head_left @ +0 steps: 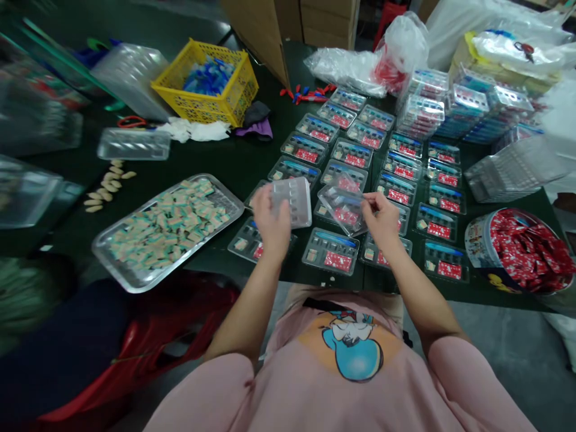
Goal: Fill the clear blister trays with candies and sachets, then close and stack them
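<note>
My left hand grips a clear plastic tray stack by its left side, above the rows of filled trays. To the right, my right hand pinches the edge of a tilted clear plastic tray. Below and between the hands lies a filled tray with a blue item, a small pale piece and a red dotted packet. More filled trays lie in rows beyond and to the right, holding similar items. The left hand is slightly blurred.
A metal tray of small beige and green pieces is at left. Behind it stands a yellow basket with blue items. A tub of red packets sits at right, near nested clear trays and stacked filled packs.
</note>
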Demonstrator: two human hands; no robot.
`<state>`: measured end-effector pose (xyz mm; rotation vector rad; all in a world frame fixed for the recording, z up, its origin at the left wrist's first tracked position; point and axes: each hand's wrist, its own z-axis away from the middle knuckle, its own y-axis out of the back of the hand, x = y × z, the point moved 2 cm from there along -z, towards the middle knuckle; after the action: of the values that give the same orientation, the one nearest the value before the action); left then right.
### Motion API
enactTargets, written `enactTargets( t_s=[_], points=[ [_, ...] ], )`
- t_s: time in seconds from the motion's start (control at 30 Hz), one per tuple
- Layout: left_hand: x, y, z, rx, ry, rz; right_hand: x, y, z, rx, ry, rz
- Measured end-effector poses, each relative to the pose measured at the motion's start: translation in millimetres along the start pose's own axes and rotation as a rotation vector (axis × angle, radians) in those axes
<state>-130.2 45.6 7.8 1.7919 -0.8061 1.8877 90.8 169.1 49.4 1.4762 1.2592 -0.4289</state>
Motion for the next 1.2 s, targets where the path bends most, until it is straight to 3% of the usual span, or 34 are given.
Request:
enactTargets(
  t_s=[0.07,0.13,0.23,0.37,0.63,0.87,1.07,1.2],
  points=[
    [5.6,-27.3,26.9,-0.032,0.007,-0.003,-10.0,-2.2,6.1,-0.012,0.084,0.032],
    [9.2,-56.3,47.8,-0.173,0.134,0.096,-18.1,-5.4,14.7,-0.059,0.149,0.044],
    [16.3,-81.0,60.6,-0.275,0.282,0.279,-26.3,-7.6,28.8,-0.150,0.187,0.030],
    [21.0,-81.5,57.9,-0.317,0.372,0.324,-32.2,-1.6,40.5,-0.209,0.147,-0.051],
    [16.6,-81.5,61.6,-0.437,0.500,0.364,-25.4,4.8,43.7,-0.292,-0.147,-0.402],
    [13.3,-84.5,63.1,-0.445,0.551,0.361,-19.5,6.3,46.9,-0.266,-0.207,-0.444],
    [16.8,-87.7,66.7,-0.425,0.484,0.364,-18.7,5.3,46.6,-0.278,-0.197,-0.453],
    [19.5,-88.5,69.3,-0.408,0.302,0.305,-21.9,6.2,43.6,-0.276,-0.168,-0.433]
  ],
)
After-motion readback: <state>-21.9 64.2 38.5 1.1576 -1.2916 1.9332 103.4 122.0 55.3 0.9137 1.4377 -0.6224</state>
